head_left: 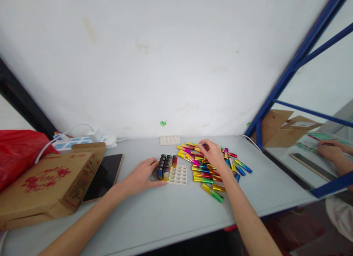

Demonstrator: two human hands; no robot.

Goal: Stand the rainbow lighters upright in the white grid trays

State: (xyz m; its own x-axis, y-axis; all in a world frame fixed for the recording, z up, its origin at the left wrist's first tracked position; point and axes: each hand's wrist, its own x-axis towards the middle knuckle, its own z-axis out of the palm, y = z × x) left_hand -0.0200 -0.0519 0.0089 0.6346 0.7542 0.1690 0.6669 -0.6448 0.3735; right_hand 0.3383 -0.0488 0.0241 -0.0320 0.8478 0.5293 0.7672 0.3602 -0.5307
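A white tray (180, 175) with rows of round holes lies on the table, its left part filled with upright lighters with black tops (165, 166). My left hand (145, 175) rests at the tray's left end, thumb along the front and fingers behind, spread apart. Whether it presses on the tray I cannot tell. To the right is a loose pile of shiny, multicoloured lighters (204, 171) lying flat. Over the far side of this pile, my right hand (212, 151) pinches a lighter (204, 145); its dark end shows and the fingers hide the rest.
Another white tray (170, 140) lies against the wall. At left are a tablet (103, 177), a cardboard box (46, 186), a red bag (22, 153) and a power strip (79, 141). A blue metal frame (286, 75) bounds the right; beyond it a co-worker's hands (332, 151) show.
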